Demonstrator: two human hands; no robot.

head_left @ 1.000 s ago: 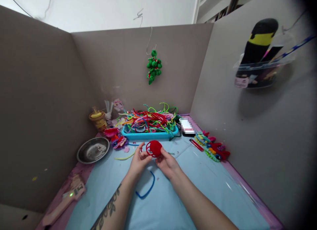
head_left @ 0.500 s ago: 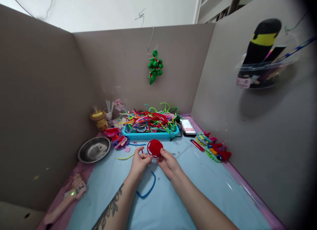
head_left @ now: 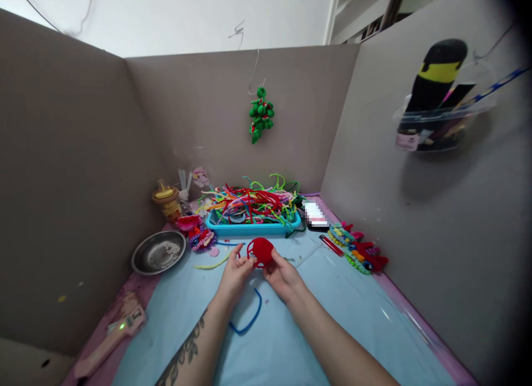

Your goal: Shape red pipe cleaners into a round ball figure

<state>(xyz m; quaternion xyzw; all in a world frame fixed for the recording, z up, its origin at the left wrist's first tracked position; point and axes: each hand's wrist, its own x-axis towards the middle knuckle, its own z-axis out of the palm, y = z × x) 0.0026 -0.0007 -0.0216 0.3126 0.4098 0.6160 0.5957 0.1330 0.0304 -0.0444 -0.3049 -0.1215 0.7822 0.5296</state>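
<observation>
Between my hands, above the blue table covering, is a round red disc of coiled pipe cleaner (head_left: 262, 251). My right hand (head_left: 282, 270) pinches its right edge between thumb and fingers. At its left side my left hand (head_left: 239, 268) closes on the loose red strand of pipe cleaner that curves off the disc. A bent blue pipe cleaner (head_left: 252, 322) lies on the covering just below my hands. Left of my left hand is a yellow strip of pipe cleaner (head_left: 211, 265).
Behind my hands stands a blue tray (head_left: 253, 229) heaped with colourful pipe cleaners. A metal bowl (head_left: 143, 258) with small pale bits and a pink glue gun (head_left: 110, 341) are at left. On the right lie a red-handled tool (head_left: 331, 245), a phone (head_left: 316, 215) and fish-like pipe cleaner pieces (head_left: 357, 250).
The red disc has tilted slightly, and a gap shows between its left edge and the loose strand. Both hands keep nearly the same place and hold. The camera view has shifted a little.
</observation>
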